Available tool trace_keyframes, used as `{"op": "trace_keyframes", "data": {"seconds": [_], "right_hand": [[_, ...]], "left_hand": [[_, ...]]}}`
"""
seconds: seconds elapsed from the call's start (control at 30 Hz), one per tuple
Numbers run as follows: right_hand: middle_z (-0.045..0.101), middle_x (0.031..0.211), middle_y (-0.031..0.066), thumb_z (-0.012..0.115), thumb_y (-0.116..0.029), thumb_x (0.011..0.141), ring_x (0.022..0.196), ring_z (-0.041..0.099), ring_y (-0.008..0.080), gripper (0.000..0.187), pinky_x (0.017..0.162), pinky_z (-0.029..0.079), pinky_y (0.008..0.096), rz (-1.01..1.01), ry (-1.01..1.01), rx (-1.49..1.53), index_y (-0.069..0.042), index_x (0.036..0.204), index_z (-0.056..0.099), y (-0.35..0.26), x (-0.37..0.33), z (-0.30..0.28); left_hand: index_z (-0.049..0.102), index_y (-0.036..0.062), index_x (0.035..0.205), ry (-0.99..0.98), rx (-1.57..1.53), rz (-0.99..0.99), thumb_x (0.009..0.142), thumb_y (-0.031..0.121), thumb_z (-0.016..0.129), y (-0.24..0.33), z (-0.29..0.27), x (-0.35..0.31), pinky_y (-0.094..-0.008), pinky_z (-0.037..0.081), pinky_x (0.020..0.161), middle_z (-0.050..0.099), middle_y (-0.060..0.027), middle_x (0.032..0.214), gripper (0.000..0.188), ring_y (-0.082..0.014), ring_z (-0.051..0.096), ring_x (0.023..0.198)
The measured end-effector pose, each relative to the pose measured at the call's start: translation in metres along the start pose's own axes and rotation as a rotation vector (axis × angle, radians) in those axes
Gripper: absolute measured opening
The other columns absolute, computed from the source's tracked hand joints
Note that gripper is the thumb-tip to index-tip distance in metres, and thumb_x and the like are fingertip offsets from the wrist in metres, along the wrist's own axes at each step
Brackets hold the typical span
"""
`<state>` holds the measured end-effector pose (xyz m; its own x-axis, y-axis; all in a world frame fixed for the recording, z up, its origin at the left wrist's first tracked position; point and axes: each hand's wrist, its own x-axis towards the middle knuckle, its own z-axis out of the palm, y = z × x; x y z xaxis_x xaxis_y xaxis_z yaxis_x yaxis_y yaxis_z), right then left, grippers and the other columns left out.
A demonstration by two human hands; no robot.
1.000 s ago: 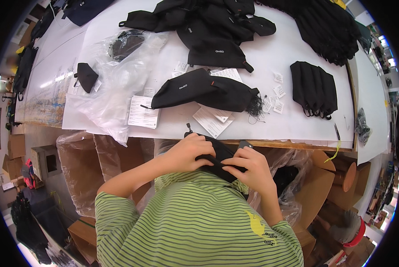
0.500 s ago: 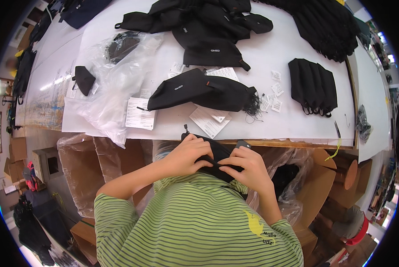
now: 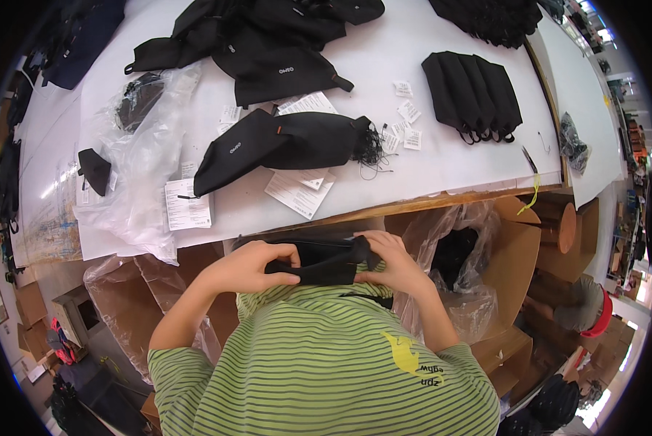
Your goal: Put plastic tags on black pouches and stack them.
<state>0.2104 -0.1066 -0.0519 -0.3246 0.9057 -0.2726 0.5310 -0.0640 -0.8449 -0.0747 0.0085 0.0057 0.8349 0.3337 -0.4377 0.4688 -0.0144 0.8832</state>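
Observation:
Close to my body, in front of the table edge, I hold a black fabric pouch (image 3: 327,275) with its mouth spread open toward me. My left hand (image 3: 257,267) grips the left end of its rim between thumb and fingers. At the other end, my right hand (image 3: 390,265) pinches the rim, its thumb below and fingers over the top. Beyond my hands lies a long black pouch (image 3: 289,142) with a small orange tab and a tangle of thin black strings (image 3: 371,149) at its right end. White printed sheets (image 3: 297,195) stick out underneath.
Black fabric pieces (image 3: 275,69) are heaped at the back; folded black pouches (image 3: 471,98) sit right. Small white tags (image 3: 406,127), a clear plastic bag (image 3: 133,160) and a dark thin tool with yellow cord (image 3: 531,161) lie around. Cardboard boxes (image 3: 511,269) stand below the table.
My hands have moved apart, and the pouch between them is now spread wide at its mouth. The view has turned, so the table sits tilted and shifted left.

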Motion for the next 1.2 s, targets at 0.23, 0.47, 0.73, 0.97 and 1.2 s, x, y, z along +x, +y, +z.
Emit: {"op": "trace_keyframes", "data": {"seconds": [0.23, 0.47, 0.73, 0.97, 1.2], "right_hand": [[0.061, 0.1, 0.011, 0.075, -0.036, 0.072, 0.098, 0.053, 0.0249, 0.056, 0.093, 0.035, 0.0367, 0.08, 0.002, -0.168, -0.008, 0.117, 0.056, 0.001, -0.002, -0.015], [0.043, 0.086, 0.005, 0.069, -0.008, 0.078, 0.083, 0.047, 0.0176, 0.054, 0.083, 0.042, 0.0294, 0.24, 0.206, 0.136, -0.007, 0.123, 0.04, -0.022, -0.02, -0.061], [0.067, 0.088, 0.0092, 0.062, -0.001, 0.084, 0.07, 0.062, 0.0134, 0.011, 0.067, 0.049, 0.0262, 0.059, 0.711, 0.81, 0.002, 0.094, 0.061, -0.011, -0.032, -0.091], [0.038, 0.066, 0.0017, 0.044, -0.022, 0.091, 0.057, 0.033, 0.0126, 0.019, 0.052, 0.031, 0.0246, -0.287, 0.497, 2.169, -0.005, 0.085, 0.048, -0.013, 0.044, -0.031], [0.03, 0.052, -0.0012, 0.042, -0.027, 0.095, 0.042, 0.024, 0.0095, 0.024, 0.042, 0.024, 0.0243, -0.14, 0.693, 1.864, -0.007, 0.082, 0.048, -0.015, 0.054, -0.025]], "left_hand": [[0.054, 0.0016, 0.095, 0.055, -0.108, 0.003, 0.084, 0.021, 0.067, -0.009, -0.004, 0.003, -0.0302, 0.044, 0.067, 0.062, -0.01, 0.076, 0.026, -0.0183, 0.056, 0.069], [0.053, 0.0005, 0.093, 0.188, -0.054, -0.06, 0.086, 0.022, 0.064, -0.02, -0.016, -0.004, -0.0286, 0.04, 0.062, 0.058, -0.0089, 0.073, 0.025, -0.0156, 0.048, 0.065], [0.055, 0.0018, 0.097, 0.201, 0.02, -0.079, 0.085, 0.021, 0.065, 0.0, -0.008, -0.011, -0.03, 0.044, 0.067, 0.065, -0.0123, 0.084, 0.025, -0.0237, 0.059, 0.073], [0.055, 0.0032, 0.096, 0.093, 0.122, 0.111, 0.085, 0.024, 0.065, 0.025, 0.012, 0.004, -0.0337, 0.044, 0.064, 0.062, -0.0131, 0.079, 0.025, -0.0281, 0.059, 0.071], [0.055, 0.0033, 0.097, 0.064, 0.088, 0.015, 0.085, 0.024, 0.064, 0.029, 0.012, 0.003, -0.0345, 0.045, 0.064, 0.062, -0.0135, 0.083, 0.026, -0.0287, 0.059, 0.077]]}}
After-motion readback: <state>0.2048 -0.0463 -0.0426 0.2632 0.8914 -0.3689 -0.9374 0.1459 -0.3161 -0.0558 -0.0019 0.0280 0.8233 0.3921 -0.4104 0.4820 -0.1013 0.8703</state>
